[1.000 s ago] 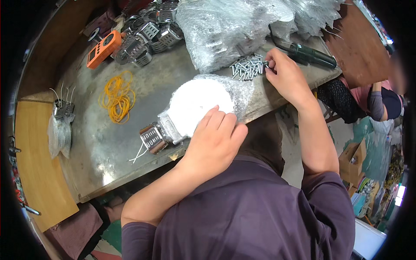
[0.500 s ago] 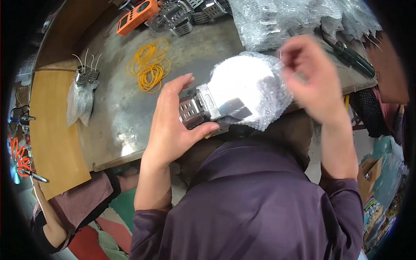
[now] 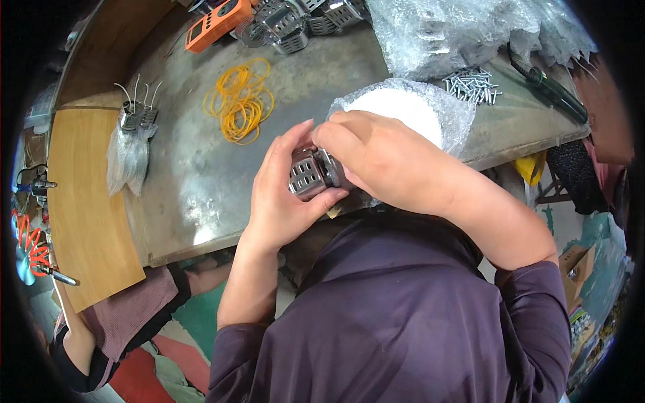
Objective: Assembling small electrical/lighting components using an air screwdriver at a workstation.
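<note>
My left hand [image 3: 281, 195] is wrapped round a slotted shiny metal housing [image 3: 306, 177] at the near edge of the table. Joined to its right end is a bright white round piece [image 3: 410, 111], partly covered by clear bubble wrap [image 3: 460, 127]. My right hand [image 3: 383, 158] reaches across the white piece, its thumb and fingers pinched together at the collar beside the housing. Whatever lies between those fingertips is hidden or too small to make out. Short silver screws [image 3: 472, 87] lie in a pile beyond the bubble wrap.
Yellow cord [image 3: 242, 101] lies coiled on the metal table [image 3: 181, 141]. Behind it are an orange meter [image 3: 218, 25] and several slotted housings [image 3: 285, 27]. A bubble-wrap heap [image 3: 457, 37] and a dark green-black tool [image 3: 554, 94] are at far right. A wired, wrapped unit [image 3: 131, 151] stands left.
My right hand has come left and down from the screw pile to the housing's collar, uncovering the screws. My left hand keeps its hold on the housing.
</note>
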The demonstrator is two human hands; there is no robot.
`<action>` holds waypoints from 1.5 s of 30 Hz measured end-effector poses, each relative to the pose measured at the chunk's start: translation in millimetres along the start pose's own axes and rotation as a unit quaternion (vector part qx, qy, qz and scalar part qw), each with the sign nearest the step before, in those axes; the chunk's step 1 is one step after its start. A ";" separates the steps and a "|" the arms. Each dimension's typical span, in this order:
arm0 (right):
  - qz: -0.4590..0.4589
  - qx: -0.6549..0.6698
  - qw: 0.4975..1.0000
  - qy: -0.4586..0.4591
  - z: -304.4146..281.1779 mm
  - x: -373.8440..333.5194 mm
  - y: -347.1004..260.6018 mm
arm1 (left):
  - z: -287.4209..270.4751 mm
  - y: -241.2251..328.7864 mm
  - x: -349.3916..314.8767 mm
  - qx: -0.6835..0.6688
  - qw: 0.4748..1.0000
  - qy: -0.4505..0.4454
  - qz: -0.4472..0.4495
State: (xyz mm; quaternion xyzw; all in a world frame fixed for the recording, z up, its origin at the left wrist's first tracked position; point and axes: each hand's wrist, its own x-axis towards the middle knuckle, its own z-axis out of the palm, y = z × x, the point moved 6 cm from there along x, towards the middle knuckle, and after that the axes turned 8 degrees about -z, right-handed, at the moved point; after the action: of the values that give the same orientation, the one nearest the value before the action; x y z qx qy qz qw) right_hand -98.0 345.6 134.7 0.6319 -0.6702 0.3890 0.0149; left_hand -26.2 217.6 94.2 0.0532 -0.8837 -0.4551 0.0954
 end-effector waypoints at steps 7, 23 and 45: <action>-0.017 -0.042 0.996 0.083 -36.4 -6.7 -13.9 | -6.1 -2.7 -3.9 0.005 1.000 0.010 -0.001; 0.148 -0.354 0.923 -0.008 -123.0 -123.8 78.6 | -3.1 -1.4 -2.2 -0.009 1.000 0.009 0.010; 0.043 -0.004 0.997 0.059 -1.5 -17.4 -5.9 | -0.7 -2.2 0.5 -0.047 0.998 -0.013 0.035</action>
State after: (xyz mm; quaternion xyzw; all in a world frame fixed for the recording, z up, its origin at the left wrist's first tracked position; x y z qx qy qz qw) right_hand -90.2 361.5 129.8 0.5786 -0.6963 0.4227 0.0404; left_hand -26.5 215.6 92.9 0.0123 -0.8639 -0.4930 0.1024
